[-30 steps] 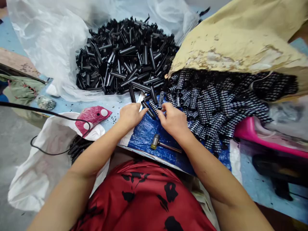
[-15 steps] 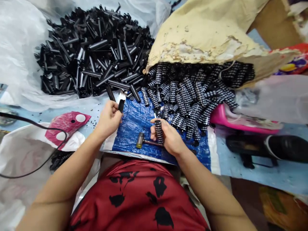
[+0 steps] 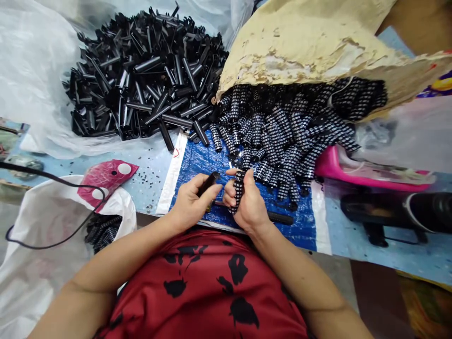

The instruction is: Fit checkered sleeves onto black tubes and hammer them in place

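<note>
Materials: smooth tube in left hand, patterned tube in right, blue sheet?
Smooth tube: probably plastic, semi-gloss; soft highlights. Patterned tube: likely plastic, satin, from its regular grid; metal not ruled out. Blue sheet: likely plastic tarp; shiny creases.

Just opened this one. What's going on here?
A person is handling black tubes at a worktable. The left hand grips a smooth black tube, while the right hand holds a pale-patterned tube upright; the two tubes are apart. Beyond them, a heap of smooth black tubes lies beside a pile of patterned tubes at a tan sack. A dark tool grip lies on the blue sheet.
</note>
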